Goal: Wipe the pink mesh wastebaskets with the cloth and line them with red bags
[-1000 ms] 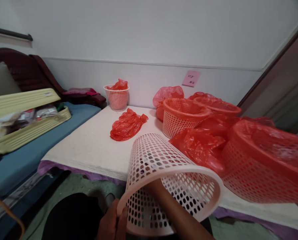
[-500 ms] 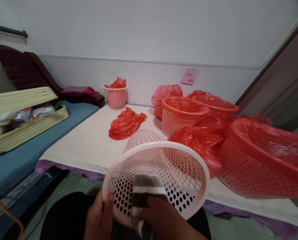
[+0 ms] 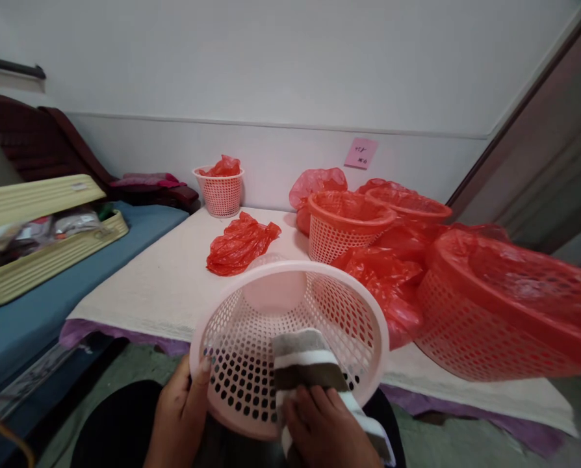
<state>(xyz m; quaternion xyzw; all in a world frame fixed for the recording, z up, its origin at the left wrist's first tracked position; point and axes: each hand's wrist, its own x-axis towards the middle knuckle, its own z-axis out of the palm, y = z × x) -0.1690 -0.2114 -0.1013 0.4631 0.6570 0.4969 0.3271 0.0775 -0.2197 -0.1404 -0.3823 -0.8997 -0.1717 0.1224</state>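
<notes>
A pale pink perforated plastic basket (image 3: 271, 296) lies tipped on its side, its wide mouth facing me above my lap. My left hand (image 3: 180, 406) grips the left side of its rim, thumb inside and fingers outside. In my right hand (image 3: 324, 422) is a striped cloth (image 3: 305, 364) in grey, white and brown, bunched under the fingers and laid against the basket's lower inner wall. The cloth's loose end hangs over the rim at the lower right. Just beyond the basket, a crumpled red plastic bag (image 3: 242, 244) rests on the white-covered table (image 3: 144, 292).
Red-bag-lined baskets stand at right: a near one (image 3: 495, 318), a middle one (image 3: 339, 234) and one behind (image 3: 407, 205). A small basket (image 3: 222, 195) with a red bag sits by the wall. Left is a blue bed (image 3: 76, 260) with a yellow container (image 3: 51, 257).
The basket's mouth has tilted up a little, showing more of its bottom. My right hand and the cloth have shifted right along the inner wall. My left hand keeps its hold.
</notes>
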